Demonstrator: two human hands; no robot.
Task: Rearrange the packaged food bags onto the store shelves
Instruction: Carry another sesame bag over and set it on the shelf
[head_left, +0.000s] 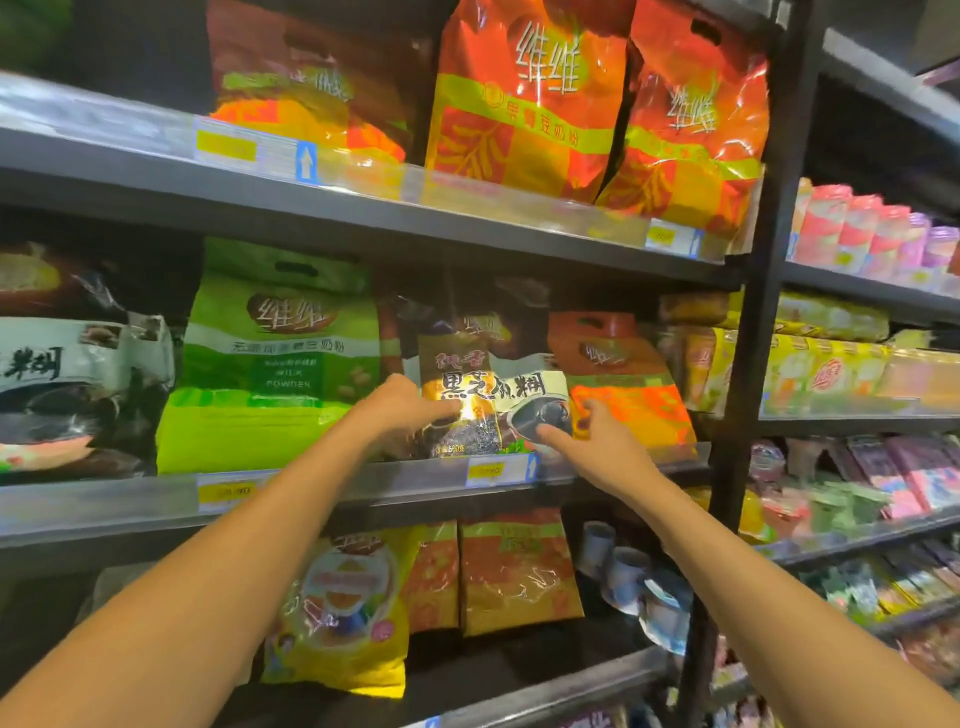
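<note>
A dark brown bag with a cream label and black characters (488, 395) stands on the middle shelf (363, 488), between a large green bag (270, 358) and an orange bag (623, 384). My left hand (400, 405) touches the brown bag's left side with fingers stretched onto its front. My right hand (587, 436) pinches the bag's lower right corner between thumb and fingers. Both forearms reach up from the bottom of the view.
Red-and-yellow bags (524, 98) fill the top shelf. A black-and-white bag (67, 384) sits at the far left of the middle shelf. Yellow and orange bags (519, 571) stand below. A black upright post (753, 338) divides off shelves of small packets to the right.
</note>
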